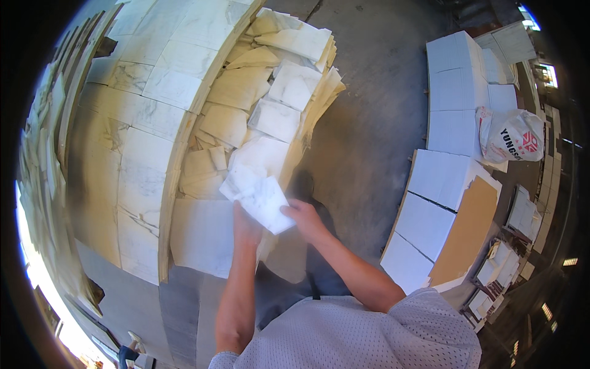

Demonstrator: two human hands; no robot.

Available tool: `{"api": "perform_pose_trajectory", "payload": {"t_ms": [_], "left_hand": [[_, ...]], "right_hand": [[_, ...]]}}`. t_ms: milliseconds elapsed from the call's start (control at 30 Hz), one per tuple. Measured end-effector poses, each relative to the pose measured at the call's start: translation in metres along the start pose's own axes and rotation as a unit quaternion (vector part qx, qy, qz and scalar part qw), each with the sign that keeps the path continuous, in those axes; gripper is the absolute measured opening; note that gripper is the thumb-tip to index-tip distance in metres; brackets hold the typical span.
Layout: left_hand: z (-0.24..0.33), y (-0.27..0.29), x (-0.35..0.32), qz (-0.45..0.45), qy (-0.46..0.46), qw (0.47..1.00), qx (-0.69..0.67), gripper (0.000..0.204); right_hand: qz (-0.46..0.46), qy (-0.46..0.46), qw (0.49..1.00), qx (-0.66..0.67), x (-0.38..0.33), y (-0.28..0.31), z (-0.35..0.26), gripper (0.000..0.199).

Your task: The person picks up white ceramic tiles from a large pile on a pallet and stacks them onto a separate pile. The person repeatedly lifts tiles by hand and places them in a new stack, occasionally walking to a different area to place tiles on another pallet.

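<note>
A white marble piece with grey markings (265, 206) is held between my two hands in front of my body. My left hand (246, 222) grips its lower left side, with the fingers partly hidden under the stone. On its right edge, my right hand (304, 219) has the thumb on top and the fingers out of sight beneath. Just beyond lies a long stack of broken marble pieces (239, 86), irregular in shape, white to yellowish. A flat pale slab (203, 230) sits at the near end of that stack, left of my left forearm.
Large marble tiles (147, 132) form a broad surface along the left. Upright slabs (52, 141) lean at the far left. On the right stand white boxes (452, 86), more boxes with a brown side (464, 230), and a white printed sack (513, 135). Grey floor (375, 123) runs between.
</note>
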State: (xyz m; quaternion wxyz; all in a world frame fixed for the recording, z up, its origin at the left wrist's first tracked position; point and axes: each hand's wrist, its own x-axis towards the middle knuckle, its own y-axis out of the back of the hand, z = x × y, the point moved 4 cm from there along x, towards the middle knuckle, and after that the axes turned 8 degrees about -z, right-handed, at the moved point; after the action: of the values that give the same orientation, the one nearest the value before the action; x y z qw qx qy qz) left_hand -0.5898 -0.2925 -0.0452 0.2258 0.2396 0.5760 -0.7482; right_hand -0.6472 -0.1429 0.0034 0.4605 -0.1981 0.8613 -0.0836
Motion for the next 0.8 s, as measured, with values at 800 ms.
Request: {"api": "perform_pose_trajectory", "payload": {"t_ms": [800], "left_hand": [[0.0, 0.028, 0.004, 0.064, 0.048, 0.989, 0.123, 0.049]], "right_hand": [[0.322, 0.065, 0.809, -0.488, 0.158, 0.066, -0.174, 0.061]]}}
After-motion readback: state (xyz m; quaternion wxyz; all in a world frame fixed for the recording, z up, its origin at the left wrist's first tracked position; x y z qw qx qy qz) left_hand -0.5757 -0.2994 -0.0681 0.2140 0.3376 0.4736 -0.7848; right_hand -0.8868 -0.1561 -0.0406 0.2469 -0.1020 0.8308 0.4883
